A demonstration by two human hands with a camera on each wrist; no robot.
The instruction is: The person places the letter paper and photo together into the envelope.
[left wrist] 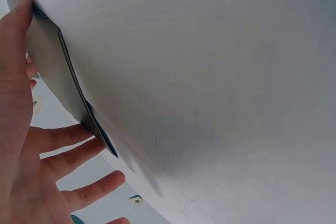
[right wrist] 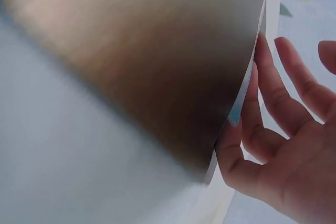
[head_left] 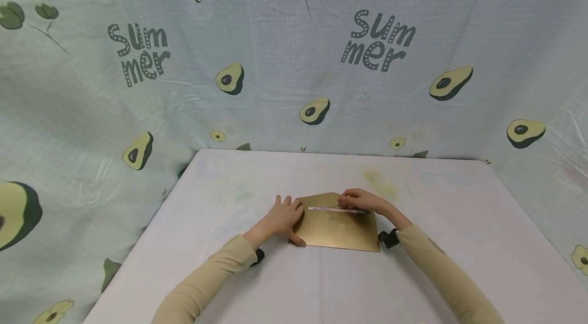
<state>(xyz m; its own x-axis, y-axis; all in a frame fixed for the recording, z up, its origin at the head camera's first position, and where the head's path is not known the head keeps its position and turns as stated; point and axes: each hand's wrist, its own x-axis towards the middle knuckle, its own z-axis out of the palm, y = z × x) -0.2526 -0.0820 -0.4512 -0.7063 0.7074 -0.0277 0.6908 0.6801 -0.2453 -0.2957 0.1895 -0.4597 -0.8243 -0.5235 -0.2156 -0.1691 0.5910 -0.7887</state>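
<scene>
A gold envelope (head_left: 340,229) lies on the table with its pointed flap (head_left: 321,201) opened out on the far side. Along its mouth shows a thin pale strip, the edge of a card (head_left: 323,208) mostly hidden inside. My left hand (head_left: 284,217) grips the envelope's left end, thumb at the near corner and fingers at the far one; the left wrist view shows its outer fingers spread. At the right part of the mouth, my right hand (head_left: 360,199) pinches the card's edge. In the right wrist view, a bluish corner of the card (right wrist: 234,115) meets the thumb.
The white table (head_left: 257,176) reaches around the envelope on all sides. Behind and beside it hangs a pale cloth (head_left: 275,58) printed with avocados and lettering. A dark wrist strap (head_left: 389,238) sits at the right cuff, another (head_left: 259,256) at the left.
</scene>
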